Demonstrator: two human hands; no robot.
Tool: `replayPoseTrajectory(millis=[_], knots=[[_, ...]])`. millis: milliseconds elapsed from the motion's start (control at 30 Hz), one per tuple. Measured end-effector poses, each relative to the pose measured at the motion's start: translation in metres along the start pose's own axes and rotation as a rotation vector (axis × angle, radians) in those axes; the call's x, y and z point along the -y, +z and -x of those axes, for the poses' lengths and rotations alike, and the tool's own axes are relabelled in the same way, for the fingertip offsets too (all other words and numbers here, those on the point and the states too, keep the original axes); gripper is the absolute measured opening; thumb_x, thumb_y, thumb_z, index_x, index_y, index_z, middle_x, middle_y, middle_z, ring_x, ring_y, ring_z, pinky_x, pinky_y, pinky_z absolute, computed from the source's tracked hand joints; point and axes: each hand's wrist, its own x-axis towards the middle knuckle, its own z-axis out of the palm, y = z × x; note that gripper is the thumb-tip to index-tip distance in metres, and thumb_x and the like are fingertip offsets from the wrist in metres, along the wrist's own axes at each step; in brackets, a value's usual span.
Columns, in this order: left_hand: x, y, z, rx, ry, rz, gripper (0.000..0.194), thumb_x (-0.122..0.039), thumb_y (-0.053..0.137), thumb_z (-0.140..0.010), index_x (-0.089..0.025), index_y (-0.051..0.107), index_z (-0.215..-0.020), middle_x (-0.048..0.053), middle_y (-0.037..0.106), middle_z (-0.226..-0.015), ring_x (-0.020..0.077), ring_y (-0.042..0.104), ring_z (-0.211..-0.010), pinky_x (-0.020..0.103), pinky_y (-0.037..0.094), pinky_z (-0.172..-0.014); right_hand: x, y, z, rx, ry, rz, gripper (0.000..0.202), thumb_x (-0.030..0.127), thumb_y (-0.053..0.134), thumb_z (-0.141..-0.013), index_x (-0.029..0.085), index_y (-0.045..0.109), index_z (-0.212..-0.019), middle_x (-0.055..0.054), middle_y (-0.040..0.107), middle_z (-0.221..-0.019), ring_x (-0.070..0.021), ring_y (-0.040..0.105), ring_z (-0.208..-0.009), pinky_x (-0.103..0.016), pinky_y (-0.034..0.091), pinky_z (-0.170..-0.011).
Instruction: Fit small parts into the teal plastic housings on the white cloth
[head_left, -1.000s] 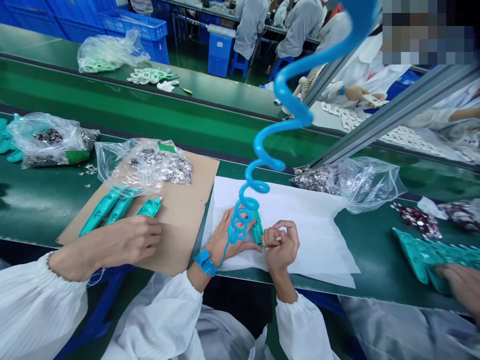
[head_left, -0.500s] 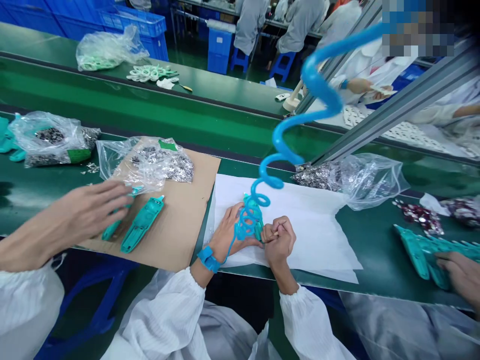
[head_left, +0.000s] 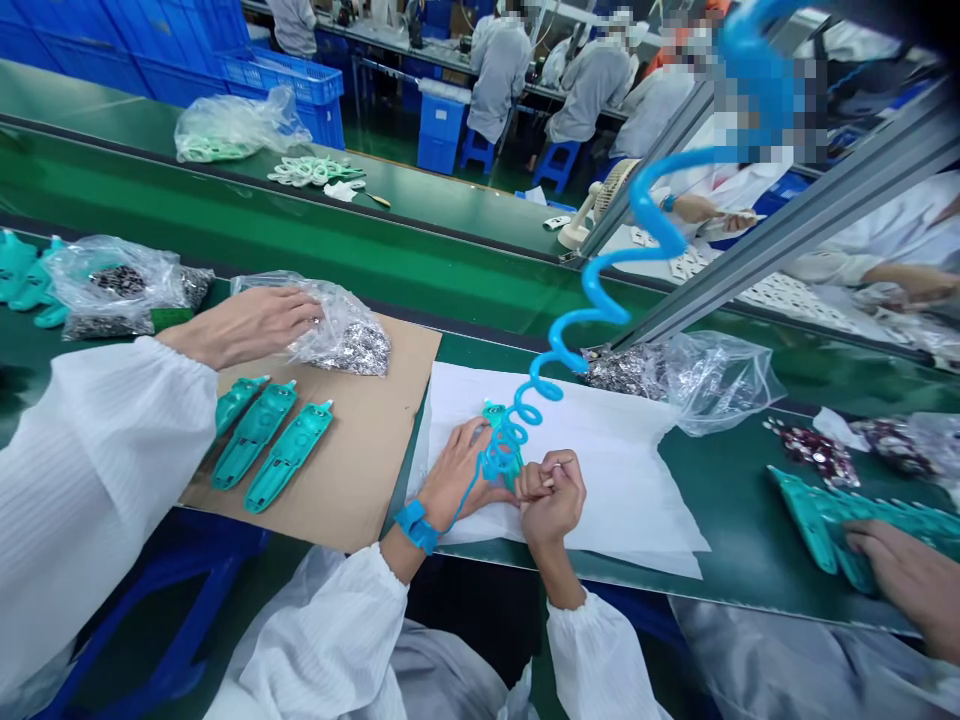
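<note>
We have a green workbench (head_left: 720, 450) across the scene, with white paper (head_left: 622, 470) at its near middle and a cardboard sheet (head_left: 352, 450) to the left. A blue coiled cord (head_left: 600, 290) hangs above the paper. On the cardboard, 3 teal plastic shells (head_left: 289, 457) lie beside a co-worker's hand (head_left: 255, 325). Our left hand (head_left: 461, 475) is partly open — thumb and fingers spread against 1 teal shell (head_left: 493, 412) on the paper. Our right hand (head_left: 553, 495) is curled tight at its near right edge; we cannot tell what it grips.
</note>
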Motion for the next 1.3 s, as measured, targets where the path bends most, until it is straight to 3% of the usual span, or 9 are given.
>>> replayPoseTrajectory(millis=[267, 367, 500, 567, 633, 800, 967, 1133, 1300], knots=[[0.002, 0.0, 0.001, 0.005, 0.068, 0.002, 0.043, -0.05, 0.07, -0.083, -0.026, 0.057, -0.116, 0.01, 0.054, -0.125, 0.0329, 0.041, -0.133, 0.052, 0.042, -0.105, -0.016, -0.005, 0.004, 0.099, 0.018, 0.084, 0.023, 0.038, 0.046, -0.087, 0.022, 0.041, -0.071, 0.012, 0.018, -0.046, -0.0066, 0.014, -0.039, -0.016, 0.018, -0.039], [0.0, -0.004, 0.0, -0.003, 0.089, -0.038, 0.047, -0.049, 0.074, -0.079, -0.023, 0.058, -0.115, 0.011, 0.056, -0.12, 0.035, 0.044, -0.13, 0.053, 0.044, -0.103, -0.005, -0.005, 0.001, 0.144, 0.013, 0.167, 0.031, 0.048, 0.039, -0.091, 0.022, 0.043, -0.074, 0.012, 0.017, -0.047, -0.0075, 0.014, -0.039, -0.018, 0.018, -0.039], [-0.002, -0.006, 0.0, -0.06, 0.11, -0.069, 0.057, -0.049, 0.081, -0.072, -0.022, 0.058, -0.117, 0.01, 0.058, -0.117, 0.0365, 0.046, -0.127, 0.056, 0.045, -0.101, 0.037, -0.002, -0.007, 0.154, -0.08, 0.818, 0.035, 0.049, 0.042, -0.093, 0.018, 0.057, -0.087, 0.005, 0.039, -0.056, -0.0109, 0.038, -0.049, -0.022, 0.032, -0.049], [-0.002, -0.006, 0.0, -0.099, 0.131, -0.077, 0.052, -0.046, 0.078, -0.075, -0.022, 0.059, -0.117, 0.01, 0.058, -0.118, 0.0358, 0.047, -0.126, 0.055, 0.046, -0.101, 0.057, 0.0, -0.007, 0.166, -0.073, 1.215, 0.025, 0.04, 0.052, -0.09, 0.018, 0.062, -0.098, -0.002, 0.056, -0.08, -0.015, 0.056, -0.07, -0.026, 0.042, -0.064], [-0.001, -0.006, 0.001, -0.125, 0.148, -0.096, 0.043, -0.038, 0.075, -0.079, -0.022, 0.059, -0.116, 0.01, 0.059, -0.118, 0.0345, 0.047, -0.126, 0.053, 0.046, -0.102, 0.066, 0.004, -0.005, 0.237, -0.001, 1.451, 0.026, 0.033, 0.057, -0.087, 0.019, 0.063, -0.108, -0.007, 0.06, -0.105, -0.0201, 0.062, -0.09, -0.03, 0.046, -0.076], [0.0, -0.003, -0.003, -0.125, 0.204, -0.161, 0.035, -0.018, 0.065, -0.077, -0.022, 0.061, -0.112, 0.009, 0.06, -0.119, 0.0334, 0.048, -0.126, 0.05, 0.046, -0.102, 0.054, 0.018, -0.002, 0.331, 0.193, 1.669, 0.035, 0.032, 0.063, -0.085, 0.017, 0.06, -0.117, -0.012, 0.061, -0.115, -0.0282, 0.066, -0.097, -0.037, 0.05, -0.08], [-0.003, -0.007, -0.005, -0.15, 0.274, -0.203, 0.052, -0.029, 0.066, -0.082, -0.021, 0.052, -0.132, 0.012, 0.059, -0.126, 0.0332, 0.049, -0.127, 0.049, 0.047, -0.101, 0.057, 0.019, -0.003, 0.295, 0.181, 1.655, 0.03, 0.02, 0.051, -0.09, 0.012, 0.059, -0.118, -0.015, 0.063, -0.114, -0.029, 0.065, -0.101, -0.036, 0.048, -0.083], [-0.004, -0.032, 0.002, -0.357, 0.27, -0.196, 0.051, -0.035, 0.059, -0.092, -0.024, 0.044, -0.139, 0.011, 0.059, -0.125, 0.0303, 0.052, -0.123, 0.047, 0.047, -0.1, 0.093, -0.039, -0.016, 0.037, 0.178, 1.567, 0.043, 0.029, 0.046, -0.094, 0.009, 0.043, -0.132, -0.015, 0.068, -0.099, -0.0279, 0.067, -0.094, -0.032, 0.044, -0.076], [-0.003, -0.05, 0.006, -0.531, 0.194, -0.089, 0.032, -0.024, 0.056, -0.094, -0.022, 0.052, -0.126, 0.01, 0.061, -0.114, 0.0261, 0.058, -0.111, 0.043, 0.05, -0.095, 0.115, -0.137, -0.053, -0.194, 0.209, 1.742, 0.024, 0.03, 0.049, -0.092, 0.01, 0.054, -0.106, -0.017, 0.064, -0.102, -0.0292, 0.064, -0.096, -0.032, 0.04, -0.075]])
